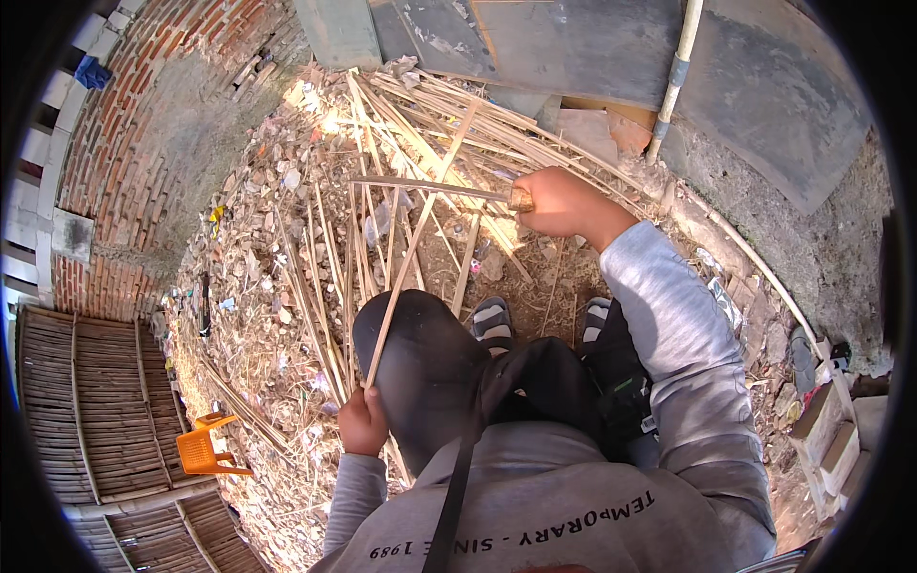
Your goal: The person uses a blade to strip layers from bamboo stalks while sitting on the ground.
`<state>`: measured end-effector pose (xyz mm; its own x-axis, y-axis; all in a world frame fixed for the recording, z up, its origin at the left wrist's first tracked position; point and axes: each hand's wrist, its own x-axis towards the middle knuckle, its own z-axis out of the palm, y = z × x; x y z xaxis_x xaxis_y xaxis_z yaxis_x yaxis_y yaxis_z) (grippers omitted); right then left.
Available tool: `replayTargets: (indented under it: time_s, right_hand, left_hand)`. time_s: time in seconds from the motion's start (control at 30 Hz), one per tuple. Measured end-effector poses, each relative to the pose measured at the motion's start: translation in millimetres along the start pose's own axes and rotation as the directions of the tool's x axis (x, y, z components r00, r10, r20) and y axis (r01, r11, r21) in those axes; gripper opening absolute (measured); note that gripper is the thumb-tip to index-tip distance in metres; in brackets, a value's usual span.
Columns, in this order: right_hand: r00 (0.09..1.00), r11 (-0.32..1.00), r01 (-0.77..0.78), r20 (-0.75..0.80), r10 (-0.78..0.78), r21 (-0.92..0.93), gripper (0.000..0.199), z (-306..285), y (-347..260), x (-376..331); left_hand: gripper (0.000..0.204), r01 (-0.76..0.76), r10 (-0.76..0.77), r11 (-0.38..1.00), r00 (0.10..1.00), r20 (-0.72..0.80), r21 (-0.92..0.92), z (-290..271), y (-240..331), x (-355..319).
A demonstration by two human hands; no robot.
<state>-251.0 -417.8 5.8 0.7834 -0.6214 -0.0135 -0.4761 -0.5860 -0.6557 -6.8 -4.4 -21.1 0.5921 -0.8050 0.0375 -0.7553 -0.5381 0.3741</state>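
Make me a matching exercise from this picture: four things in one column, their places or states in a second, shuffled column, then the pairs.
Things:
1. right hand
2. left hand
3. orange plastic stool
4. bamboo strip

Places or states:
A. lies tipped over on the ground at lower left
B. slants from the left hand up toward the pile
C. grips a knife handle
D. holds the strip's lower end beside the knee

Pairs: 1-C, 2-D, 3-A, 4-B

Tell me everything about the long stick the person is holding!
The long stick is a thin, pale strip, seemingly split bamboo. The left hand grips its lower end beside the knee. It slants up and away over the littered ground. The knife in the right hand crosses it near its upper part.
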Motion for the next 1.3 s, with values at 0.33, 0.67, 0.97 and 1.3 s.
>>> replayTargets:
  time_s: [0.33,0.67,0.97,1.3]
  right_hand:
    - [0.999,0.999,0.05,0.016,-0.051,0.018,0.022,18,-7,0]
    - [0.997,0.992,0.033,0.071,-0.042,0.118,0.018,0,-21,-7]
    - [0.999,1.0,-0.002,-0.044,0.001,-0.03,0.037,-17,17,-4]
    - [0.985,0.987,0.148,0.097,-0.142,-0.065,0.032,21,-14,-2]
  left_hand:
    - [0.045,-0.005,0.006,1.0,1.0,-0.019,0.018,1,3,-1]
    - [0.045,0.015,-0.015,1.0,1.0,-0.01,-0.009,0,2,0]
    - [0.048,0.002,-0.002,1.0,1.0,-0.031,-0.009,1,2,2]
    - [0.05,0.028,-0.028,1.0,0.999,-0.027,-0.006,1,5,-1]
